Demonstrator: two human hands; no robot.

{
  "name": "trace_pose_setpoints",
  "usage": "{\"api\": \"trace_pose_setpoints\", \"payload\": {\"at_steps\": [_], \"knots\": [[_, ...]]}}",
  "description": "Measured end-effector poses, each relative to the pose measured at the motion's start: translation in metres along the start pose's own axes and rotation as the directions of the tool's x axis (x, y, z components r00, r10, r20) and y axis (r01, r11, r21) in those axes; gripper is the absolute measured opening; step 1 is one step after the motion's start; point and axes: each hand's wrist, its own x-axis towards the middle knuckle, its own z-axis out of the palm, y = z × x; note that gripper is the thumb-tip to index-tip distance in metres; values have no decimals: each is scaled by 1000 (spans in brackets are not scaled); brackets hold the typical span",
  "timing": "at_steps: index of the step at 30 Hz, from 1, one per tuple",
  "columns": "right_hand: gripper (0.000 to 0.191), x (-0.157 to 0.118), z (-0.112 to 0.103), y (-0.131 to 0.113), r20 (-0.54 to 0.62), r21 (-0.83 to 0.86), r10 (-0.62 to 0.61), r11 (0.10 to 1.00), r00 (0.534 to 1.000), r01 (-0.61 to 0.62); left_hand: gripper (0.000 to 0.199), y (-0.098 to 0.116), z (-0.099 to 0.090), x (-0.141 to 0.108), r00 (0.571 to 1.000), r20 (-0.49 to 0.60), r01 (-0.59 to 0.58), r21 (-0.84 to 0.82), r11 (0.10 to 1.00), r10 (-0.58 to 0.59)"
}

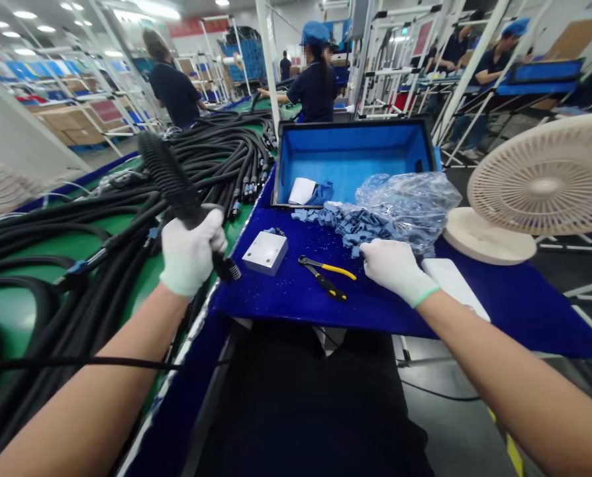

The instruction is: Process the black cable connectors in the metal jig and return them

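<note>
Black hose (169, 175), left of the metal block (265, 252) in the curled left hand (189, 252), is best steadied near its end; right of the block, the right hand (393, 266), fingertips drawn together beside blue pieces (355, 225), may or may not hold one.

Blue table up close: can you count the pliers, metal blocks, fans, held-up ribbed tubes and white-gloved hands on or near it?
Pliers: 1
Metal block: 1
Fan: 1
Held-up ribbed tube: 1
White-gloved left hand and right hand: 2
Total: 6
</note>
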Motion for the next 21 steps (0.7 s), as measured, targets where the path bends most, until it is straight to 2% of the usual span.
{"api": "trace_pose_setpoints", "payload": {"at_steps": [2,4,7,9,12,15,16,18,21], "knots": [[32,8,-1,-1,-45,69,-32,997,998,35,17,-6,10,23,996,23,-84,20,996,84],[32,13,-5,-4,-69,237,-23,971,997,39,16,-18,17,41,991,45,-125,48,991,123],[33,17,-8,-9,-101,510,-93,850,991,132,15,-37,21,55,990,61,-136,101,986,130],[37,19,-9,-13,-141,596,-180,770,973,229,13,-46,21,57,991,67,-126,123,984,118],[33,28,-10,-24,-160,586,-340,722,927,367,12,-55,23,53,992,67,-118,195,974,107],[23,42,-17,-48,-166,563,-484,669,859,485,14,-58,25,49,991,0,-126,337,933,134],[24,48,-21,-60,-178,565,-498,655,849,503,15,-58,25,49,991,-16,-121,360,925,135],[32,62,-29,-87,-213,560,-471,659,856,502,16,-59,23,51,995,-4,-90,335,938,97],[32,85,-37,-127,-281,553,-397,677,873,486,18,-60,16,57,994,106,-27,238,971,1]]}}
